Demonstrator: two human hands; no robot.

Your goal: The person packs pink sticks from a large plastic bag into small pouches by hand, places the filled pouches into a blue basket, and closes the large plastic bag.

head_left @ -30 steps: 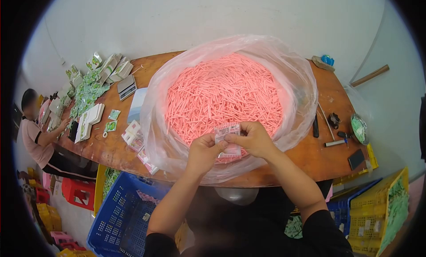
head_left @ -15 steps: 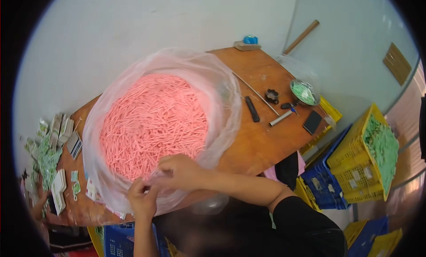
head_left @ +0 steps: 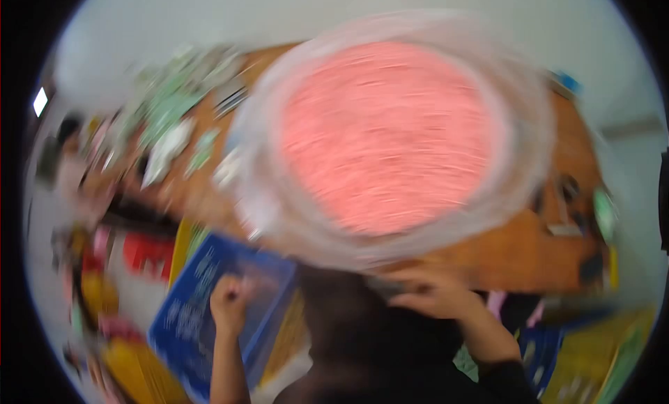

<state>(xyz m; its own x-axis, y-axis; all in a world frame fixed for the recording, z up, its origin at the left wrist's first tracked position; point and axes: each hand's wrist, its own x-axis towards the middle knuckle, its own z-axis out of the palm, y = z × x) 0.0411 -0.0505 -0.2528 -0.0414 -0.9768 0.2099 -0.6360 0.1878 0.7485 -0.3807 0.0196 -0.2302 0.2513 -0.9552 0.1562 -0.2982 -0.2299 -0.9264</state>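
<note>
A wide clear plastic bag [head_left: 526,132], its mouth spread open, stands on the wooden table full of thin pink sticks [head_left: 387,139]. My left hand [head_left: 228,305] is closed over a blue plastic crate [head_left: 188,292] at the lower left. A blurred, see-through patch shows beside its fingers, and I cannot make out what it holds. My right hand [head_left: 435,292] is at the table's front edge below the bag, thumb and fingers apart. Something greyish near its fingertips is too smeared to name.
Green and white packets [head_left: 174,104] lie on the table's left side. Blurred dark tools [head_left: 568,188] lie at the right. Yellow crates [head_left: 599,362] stand at lower right. Another person [head_left: 73,174] sits at far left.
The view has swung left and blurred. My hands, together at the bag's near rim before, are now apart: the left over the blue crate, the right near the table edge.
</note>
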